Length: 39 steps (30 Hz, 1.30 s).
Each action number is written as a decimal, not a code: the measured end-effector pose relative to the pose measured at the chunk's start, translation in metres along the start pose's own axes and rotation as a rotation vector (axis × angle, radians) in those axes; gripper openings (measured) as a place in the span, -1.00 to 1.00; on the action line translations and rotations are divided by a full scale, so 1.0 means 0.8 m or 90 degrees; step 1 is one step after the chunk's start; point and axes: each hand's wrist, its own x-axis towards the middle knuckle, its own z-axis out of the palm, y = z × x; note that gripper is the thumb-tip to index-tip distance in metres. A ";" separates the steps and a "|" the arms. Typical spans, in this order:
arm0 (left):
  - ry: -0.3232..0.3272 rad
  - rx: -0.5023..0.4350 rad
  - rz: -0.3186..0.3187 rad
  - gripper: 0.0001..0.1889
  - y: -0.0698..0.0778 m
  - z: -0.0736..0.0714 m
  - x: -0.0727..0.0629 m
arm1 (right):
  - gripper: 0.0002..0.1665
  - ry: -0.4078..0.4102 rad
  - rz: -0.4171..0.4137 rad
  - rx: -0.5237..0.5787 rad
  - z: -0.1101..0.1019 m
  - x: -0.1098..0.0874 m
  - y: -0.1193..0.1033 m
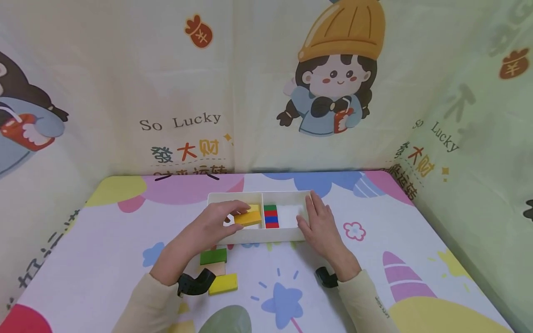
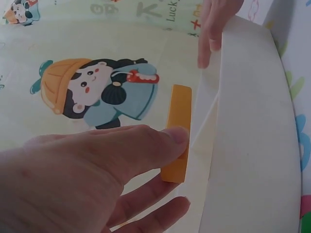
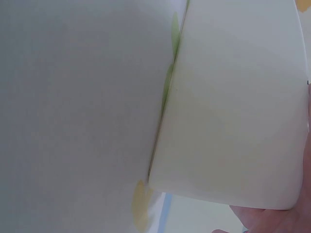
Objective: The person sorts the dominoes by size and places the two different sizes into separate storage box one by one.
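Observation:
My left hand (image 1: pixel 216 219) pinches an orange-yellow rectangular block (image 2: pixel 177 107) between thumb and fingers, over the left compartment of a white two-part box (image 1: pixel 245 237). A paler yellow block (image 1: pixel 254 208) shows partly behind it in that compartment. Against the divider in the right compartment lies a row of green, red and blue blocks (image 1: pixel 271 219). My right hand (image 1: pixel 322 226) rests on the box's right end with its fingers fairly straight. The right wrist view shows mostly the box's outer wall (image 3: pixel 233 107), with part of the hand at its edge.
Left of centre, in front of the box, lie a green block (image 1: pixel 213 256), a beige block (image 1: pixel 216 268) and a yellow block (image 1: pixel 223 284), partly covered by the left wrist's camera (image 1: pixel 195 283). A patterned cloth covers the table (image 1: pixel 112 240); printed curtains (image 1: pixel 258 92) hang behind it.

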 end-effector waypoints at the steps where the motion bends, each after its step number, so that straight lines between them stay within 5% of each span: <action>1: 0.000 0.001 -0.002 -0.54 -0.001 0.000 0.002 | -0.20 0.000 0.001 -0.001 0.000 0.000 0.000; 22: -0.058 -0.013 -0.115 -0.55 -0.028 0.012 0.030 | -0.18 -0.004 0.004 0.004 0.000 0.000 -0.001; 39: -0.082 0.029 -0.125 -0.59 -0.041 0.026 0.054 | -0.18 -0.009 0.011 0.008 0.000 0.001 0.000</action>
